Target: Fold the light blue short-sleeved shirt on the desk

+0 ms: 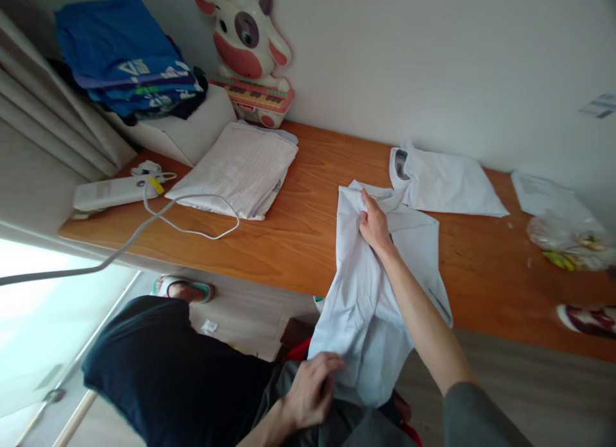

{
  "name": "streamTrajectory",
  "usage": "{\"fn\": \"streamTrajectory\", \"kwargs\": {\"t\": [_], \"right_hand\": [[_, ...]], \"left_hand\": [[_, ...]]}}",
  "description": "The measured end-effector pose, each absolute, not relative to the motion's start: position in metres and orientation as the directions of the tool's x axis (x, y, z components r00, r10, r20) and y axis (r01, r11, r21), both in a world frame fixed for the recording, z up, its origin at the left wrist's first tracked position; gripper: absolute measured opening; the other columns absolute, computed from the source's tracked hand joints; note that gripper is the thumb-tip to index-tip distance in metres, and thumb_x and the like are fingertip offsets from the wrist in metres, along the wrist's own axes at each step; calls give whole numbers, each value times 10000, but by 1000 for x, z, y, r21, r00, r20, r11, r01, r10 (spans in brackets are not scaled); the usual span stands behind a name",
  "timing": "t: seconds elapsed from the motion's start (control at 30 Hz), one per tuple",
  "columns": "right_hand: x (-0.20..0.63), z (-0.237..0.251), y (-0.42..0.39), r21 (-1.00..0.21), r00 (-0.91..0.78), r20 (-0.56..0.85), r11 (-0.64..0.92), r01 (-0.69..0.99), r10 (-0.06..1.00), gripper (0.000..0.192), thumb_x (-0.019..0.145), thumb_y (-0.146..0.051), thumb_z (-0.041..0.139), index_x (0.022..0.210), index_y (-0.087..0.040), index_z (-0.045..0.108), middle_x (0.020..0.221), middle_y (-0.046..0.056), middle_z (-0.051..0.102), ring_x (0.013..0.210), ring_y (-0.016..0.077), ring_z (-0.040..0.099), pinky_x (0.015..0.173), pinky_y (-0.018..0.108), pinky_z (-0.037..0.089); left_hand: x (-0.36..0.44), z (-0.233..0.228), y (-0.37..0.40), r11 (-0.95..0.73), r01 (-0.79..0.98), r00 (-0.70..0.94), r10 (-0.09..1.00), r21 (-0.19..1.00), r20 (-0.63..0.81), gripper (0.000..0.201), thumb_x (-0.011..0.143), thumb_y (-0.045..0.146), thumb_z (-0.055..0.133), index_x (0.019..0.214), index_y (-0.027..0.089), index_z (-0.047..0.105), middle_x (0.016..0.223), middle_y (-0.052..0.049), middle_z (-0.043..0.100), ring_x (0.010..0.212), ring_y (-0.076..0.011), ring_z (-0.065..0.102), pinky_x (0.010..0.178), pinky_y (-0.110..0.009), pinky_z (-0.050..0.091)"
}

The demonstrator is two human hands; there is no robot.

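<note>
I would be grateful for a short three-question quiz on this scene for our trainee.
1. Which hand touches the white garment where it lies on the wooden table?
2. True or false: the white garment lies wholly on the wooden table.
3. Which creature does the toy by the wall represent: A) a duck, B) a cow, C) an elephant?

Key:
1. The right hand.
2. False; its near end hangs past the table's edge.
3. B.
</note>
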State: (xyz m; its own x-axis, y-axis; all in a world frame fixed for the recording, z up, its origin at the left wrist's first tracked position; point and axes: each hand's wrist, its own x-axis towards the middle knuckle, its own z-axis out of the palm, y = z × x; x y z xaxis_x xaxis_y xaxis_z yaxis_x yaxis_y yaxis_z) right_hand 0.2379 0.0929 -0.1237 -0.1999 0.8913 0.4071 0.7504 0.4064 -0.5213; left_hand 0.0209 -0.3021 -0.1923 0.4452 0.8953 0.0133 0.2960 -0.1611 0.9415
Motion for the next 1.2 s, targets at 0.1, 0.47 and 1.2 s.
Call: {"fn": "streamTrajectory", "kwargs": {"t": [0.1,0.47,1.2], "right_hand": [[237,-122,91,-518,-201,410,408,752,890,763,947,-89,443,1698,-206,377,1646,122,542,1497,305,551,1275,533,460],[237,-120,89,-488,-207,408,404,774,889,768,955,-96,447,1706,-223,352,1632,103,556,1500,282,549,1264,499,480],[237,-120,92,-510,-188,373,370,777,909,764,936,-97,472,1688,-208,398,1638,99,559,1502,297,548,1280,512,461]], "left_hand": [[18,-200,-293,77,392,72,991,917,-114,343,955,328,696,1265,247,573,1217,-105,678,1078,-276,690,945,-430,588],[40,-234,-280,324,299,-147,945,898,-292,348,941,360,692,1213,228,519,1128,-67,670,1024,-244,686,932,-388,542],[-11,-260,-298,175,259,181,957,950,-225,592,896,153,601,1472,204,473,1438,-150,652,1311,-290,648,1147,-475,516]]}}
